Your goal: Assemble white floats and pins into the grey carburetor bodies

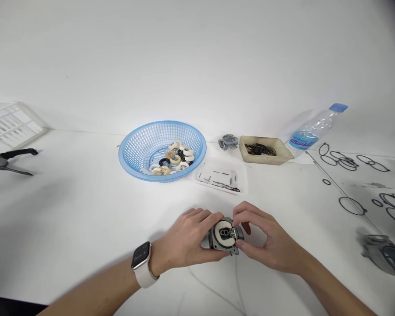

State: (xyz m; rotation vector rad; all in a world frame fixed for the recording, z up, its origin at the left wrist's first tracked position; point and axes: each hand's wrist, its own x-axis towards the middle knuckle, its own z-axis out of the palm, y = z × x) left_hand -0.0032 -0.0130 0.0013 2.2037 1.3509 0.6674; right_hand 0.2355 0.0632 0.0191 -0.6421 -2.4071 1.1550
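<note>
A grey metal carburetor (pixel 211 239) sits low over the table in front of me, its open bowl side facing up. Inside it lies a cream C-shaped float (pixel 219 229), with a small metal hinge at its right side. My left hand (pixel 192 237) is closed around the carburetor's left side, thumb along the near edge and fingers along the far edge. At the hinge, the index finger and thumb of my right hand (pixel 270 239) press on either side. Whether a small pin is between those fingertips I cannot tell.
Behind stand a blue basket (pixel 127 160) of floats, a white tray (pixel 243 175) of small pins, another carburetor (pixel 228 141), a beige box (pixel 283 158) of black rings and a tilted bottle (pixel 312 131). Loose O-rings (pixel 352 206) and a metal part (pixel 382 254) lie right; glasses (pixel 9 158) left.
</note>
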